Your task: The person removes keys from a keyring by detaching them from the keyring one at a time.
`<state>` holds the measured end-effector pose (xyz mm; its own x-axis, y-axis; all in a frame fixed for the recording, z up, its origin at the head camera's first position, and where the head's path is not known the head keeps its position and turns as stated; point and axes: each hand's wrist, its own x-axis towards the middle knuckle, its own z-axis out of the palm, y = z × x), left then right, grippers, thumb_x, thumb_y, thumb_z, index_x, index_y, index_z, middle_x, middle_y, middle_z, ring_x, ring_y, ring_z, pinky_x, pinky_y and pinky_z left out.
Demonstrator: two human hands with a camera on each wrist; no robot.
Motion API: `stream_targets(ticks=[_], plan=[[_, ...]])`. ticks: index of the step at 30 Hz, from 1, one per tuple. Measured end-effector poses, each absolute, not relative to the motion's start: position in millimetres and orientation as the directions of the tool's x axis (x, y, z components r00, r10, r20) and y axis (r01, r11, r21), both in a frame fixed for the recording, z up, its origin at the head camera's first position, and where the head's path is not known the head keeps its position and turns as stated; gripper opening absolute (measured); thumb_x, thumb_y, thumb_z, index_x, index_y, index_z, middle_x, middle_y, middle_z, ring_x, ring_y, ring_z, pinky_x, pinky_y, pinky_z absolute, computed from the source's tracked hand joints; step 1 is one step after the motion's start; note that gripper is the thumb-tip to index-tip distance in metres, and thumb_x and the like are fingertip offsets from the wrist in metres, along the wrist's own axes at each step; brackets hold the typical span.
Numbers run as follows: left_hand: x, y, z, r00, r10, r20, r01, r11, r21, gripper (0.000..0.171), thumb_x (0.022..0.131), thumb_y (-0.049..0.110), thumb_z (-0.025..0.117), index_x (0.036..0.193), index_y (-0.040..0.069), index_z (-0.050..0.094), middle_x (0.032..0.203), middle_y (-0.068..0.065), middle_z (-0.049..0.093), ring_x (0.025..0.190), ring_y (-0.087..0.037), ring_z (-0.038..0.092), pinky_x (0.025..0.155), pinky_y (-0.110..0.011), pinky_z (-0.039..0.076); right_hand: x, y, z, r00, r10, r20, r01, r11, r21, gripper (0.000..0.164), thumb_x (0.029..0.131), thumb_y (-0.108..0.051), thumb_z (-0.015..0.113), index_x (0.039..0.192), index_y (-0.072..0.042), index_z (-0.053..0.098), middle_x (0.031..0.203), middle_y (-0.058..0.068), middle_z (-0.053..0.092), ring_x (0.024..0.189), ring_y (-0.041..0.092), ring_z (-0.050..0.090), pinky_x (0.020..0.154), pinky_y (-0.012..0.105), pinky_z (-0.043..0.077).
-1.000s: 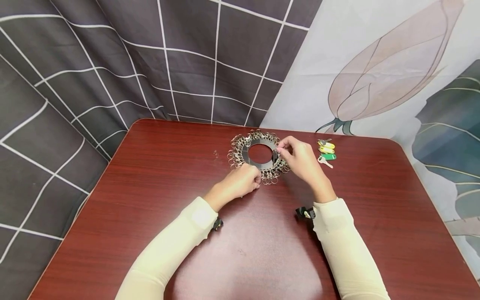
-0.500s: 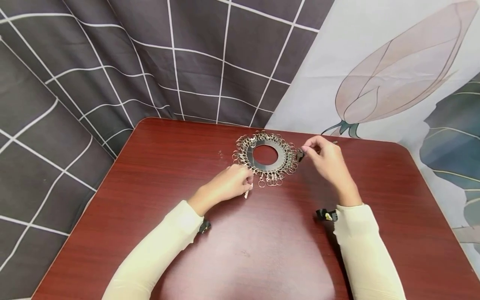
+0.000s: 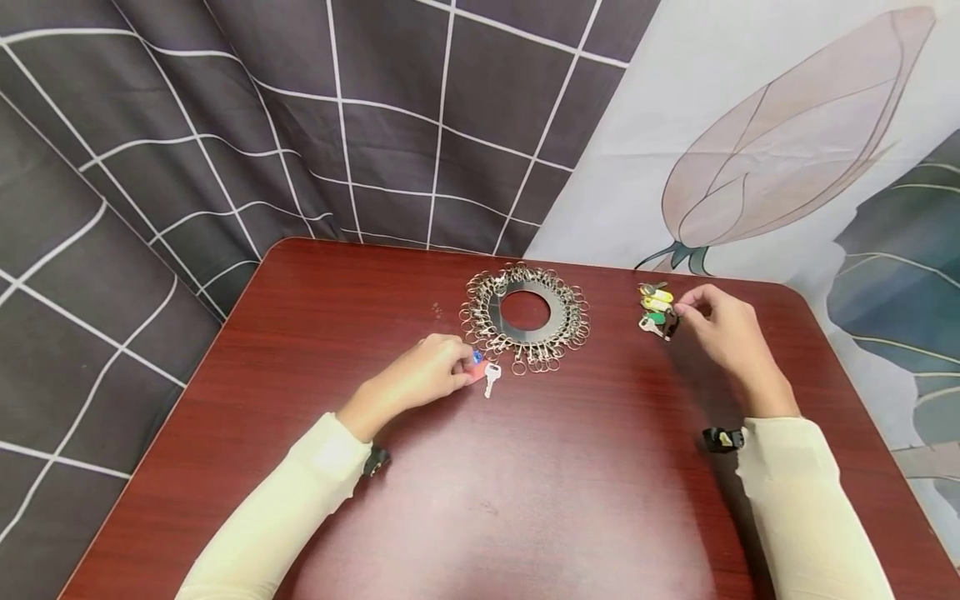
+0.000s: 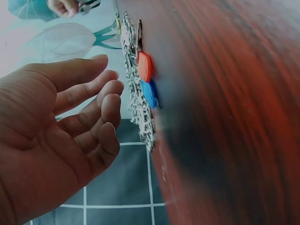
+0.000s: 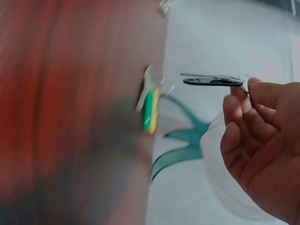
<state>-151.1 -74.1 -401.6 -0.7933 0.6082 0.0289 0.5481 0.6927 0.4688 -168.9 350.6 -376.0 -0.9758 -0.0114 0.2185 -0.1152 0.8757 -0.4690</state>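
Note:
My right hand (image 3: pixel 722 337) pinches the small ring of a black key tag (image 5: pixel 211 82) with a key lying along it. It holds them raised near the green tag (image 3: pixel 655 317) and yellow tags (image 3: pixel 657 296), which lie with their keys. At the left, my left hand (image 3: pixel 420 371) holds nothing, its fingers loosely bent in the left wrist view. Close to its fingertips, a red tag (image 4: pixel 145 66) with a silver key (image 3: pixel 491 379) and a blue tag (image 4: pixel 150 93) lie on the table, partly covered by the hand in the head view.
A flat grey ring-shaped plate (image 3: pixel 525 336), edged with many metal clasps and split rings, lies towards the back of the reddish-brown table (image 3: pixel 570 467). Behind the table hang a dark checked curtain (image 3: pixel 390 133) and a pale flower-printed cloth (image 3: pixel 615 192).
My right hand has carried the black-tagged key rightward from the plate to beside the green and yellow tags. My left hand has moved left and let go of the red-tagged key.

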Motion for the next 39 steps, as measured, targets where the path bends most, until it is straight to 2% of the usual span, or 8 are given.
stream_targets(ticks=[9,14,18,23,28,31,35,39], plan=[[-145.8,-87.3,-404.0,-0.815,0.575,0.066,0.521,0.68,0.516,0.008,0.081,0.017,0.076,0.08,0.013,0.069,0.08,-0.003,0.062,0.072,-0.012,0.059,0.067,-0.029,0.052,-162.2,383.5,-389.7,-0.98,-0.021,0.196,-0.1,0.91,-0.402,0.019,0.098,-0.019,0.055,0.099,-0.001,0.058,0.085,0.021,0.063,0.076,0.033,0.048,0.065,0.047,0.036],[-142.7,-96.4,-403.8,-0.836,0.543,0.071,0.488,0.68,0.547,0.007,0.082,0.015,0.075,0.082,0.012,0.068,0.081,-0.002,0.062,0.074,-0.013,0.061,0.068,-0.029,0.054,-161.0,385.2,-393.6,-0.97,-0.113,0.215,-0.176,0.937,-0.302,0.009,0.094,-0.01,0.06,0.094,-0.001,0.058,0.078,0.017,0.063,0.071,0.033,0.051,0.062,0.048,0.04],[-141.8,-100.8,-405.0,-0.845,0.523,0.113,0.491,0.674,0.552,0.006,0.084,0.013,0.072,0.081,0.011,0.067,0.078,0.0,0.061,0.071,-0.011,0.06,0.066,-0.028,0.054,-162.4,376.9,-397.7,-0.963,-0.192,0.19,-0.235,0.941,-0.244,0.007,0.091,-0.008,0.062,0.09,-0.003,0.059,0.077,0.013,0.063,0.069,0.029,0.054,0.061,0.048,0.044],[-141.7,-102.7,-407.5,-0.842,0.51,0.177,0.516,0.663,0.542,0.006,0.084,0.013,0.071,0.084,0.01,0.066,0.079,0.0,0.06,0.071,-0.012,0.059,0.066,-0.029,0.053,-166.0,364.7,-403.4,-0.953,-0.249,0.173,-0.283,0.936,-0.21,0.008,0.088,-0.009,0.066,0.087,-0.006,0.058,0.081,0.01,0.058,0.071,0.027,0.054,0.061,0.049,0.045],[-141.0,-103.9,-409.0,-0.835,0.509,0.209,0.539,0.681,0.496,0.011,0.084,0.016,0.072,0.09,0.009,0.066,0.084,-0.002,0.06,0.078,-0.016,0.054,0.074,-0.035,0.051,-170.3,356.2,-408.0,-0.922,-0.336,0.195,-0.367,0.917,-0.156,0.009,0.084,-0.007,0.069,0.085,-0.009,0.061,0.084,0.01,0.054,0.071,0.029,0.055,0.059,0.051,0.047],[-140.3,-104.4,-409.0,-0.832,0.515,0.204,0.545,0.692,0.474,0.014,0.084,0.019,0.072,0.092,0.01,0.066,0.088,-0.002,0.059,0.082,-0.018,0.053,0.078,-0.037,0.05,-172.8,352.0,-408.6,-0.918,-0.364,0.157,-0.386,0.912,-0.142,0.008,0.084,-0.006,0.07,0.085,-0.01,0.062,0.085,0.011,0.052,0.07,0.028,0.055,0.057,0.05,0.048],[-140.0,-104.4,-407.6,-0.828,0.526,0.193,0.55,0.699,0.457,0.016,0.085,0.02,0.072,0.095,0.01,0.066,0.091,-0.003,0.06,0.086,-0.02,0.054,0.082,-0.038,0.05,-175.8,346.5,-408.3,-0.925,-0.367,0.1,-0.378,0.914,-0.146,0.009,0.085,-0.005,0.069,0.087,-0.011,0.063,0.09,0.012,0.054,0.074,0.029,0.057,0.06,0.049,0.049],[-138.6,-103.3,-406.5,-0.826,0.537,0.171,0.548,0.698,0.461,0.017,0.085,0.021,0.071,0.096,0.008,0.066,0.091,-0.005,0.061,0.087,-0.021,0.054,0.083,-0.039,0.05,-177.5,341.5,-409.1,-0.922,-0.375,0.092,-0.385,0.911,-0.145,0.008,0.085,-0.004,0.069,0.089,-0.009,0.065,0.096,0.016,0.059,0.081,0.033,0.061,0.065,0.055,0.051]])
